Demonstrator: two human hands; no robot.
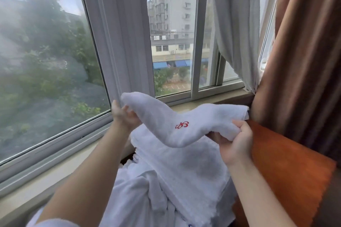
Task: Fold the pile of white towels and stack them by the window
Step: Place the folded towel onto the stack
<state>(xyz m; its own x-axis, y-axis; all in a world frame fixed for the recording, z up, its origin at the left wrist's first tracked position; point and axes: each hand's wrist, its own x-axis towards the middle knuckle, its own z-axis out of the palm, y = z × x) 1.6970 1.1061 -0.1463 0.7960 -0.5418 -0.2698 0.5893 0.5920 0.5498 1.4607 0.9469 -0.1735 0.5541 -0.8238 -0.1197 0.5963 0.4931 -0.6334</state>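
Window (55,61) glass is filling the far side of the scene, its sill (212,102) running along the bottom from left to right. Brown curtain (304,51) is hanging at the right, with a sheer white curtain (234,24) gathering just left of it. An orange upholstered surface (287,171) is lying near the right, beside the towels. A flat stack of folded white towels (193,167) is sitting below the sill in the middle, and a rumpled pile of unfolded towels (140,199) is bunching at its near left side. A folded white towel (177,121) with a small red emblem (182,125) is hanging in the air above the stack, sagging in the middle between both hands. The left hand (123,116) is gripping the towel's far left end, fingers curling under it and thumb up beside it. The right hand (234,142) is pinching the towel's right end, thumb on top and fingers curling beneath.
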